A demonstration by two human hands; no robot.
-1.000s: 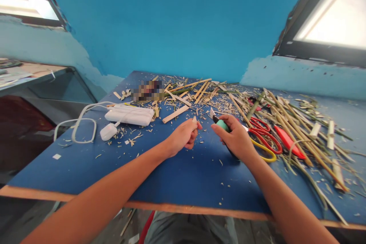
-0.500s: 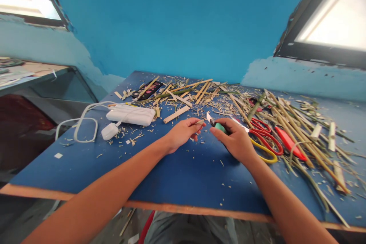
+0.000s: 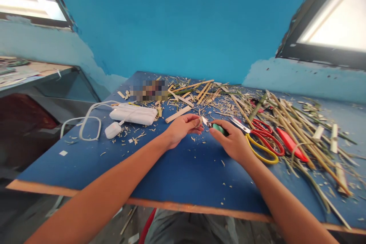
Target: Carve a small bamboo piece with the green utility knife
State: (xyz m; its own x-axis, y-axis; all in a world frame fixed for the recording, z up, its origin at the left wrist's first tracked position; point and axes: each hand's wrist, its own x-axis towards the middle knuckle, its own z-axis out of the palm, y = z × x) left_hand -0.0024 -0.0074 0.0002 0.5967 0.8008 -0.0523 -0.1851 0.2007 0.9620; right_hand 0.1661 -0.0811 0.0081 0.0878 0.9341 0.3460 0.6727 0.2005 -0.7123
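My left hand [image 3: 184,129] pinches a small pale bamboo piece [image 3: 199,122] between thumb and fingers; most of it is hidden. A utility knife [image 3: 219,128] with a green and black handle is wrapped in my right hand [image 3: 236,141]. Its bare blade points left, close to the bamboo piece and my left fingertips; whether it touches is unclear. Just right of my right hand lie scissors with red handles [image 3: 268,137] and scissors with yellow handles [image 3: 264,156]. A flat bamboo strip [image 3: 178,114] rests beyond my left hand.
Bamboo strips [image 3: 300,129] and a red tool handle [image 3: 291,145] are piled on the right of the blue table [image 3: 177,179]. Shavings [image 3: 211,103] cover the back. At left sit a white power strip [image 3: 134,113], a white plug [image 3: 113,130] and a looped cable [image 3: 81,129].
The knife blade and my left fingertips have come together, closing the gap between them. My left hand has turned slightly. The view has shifted a little.
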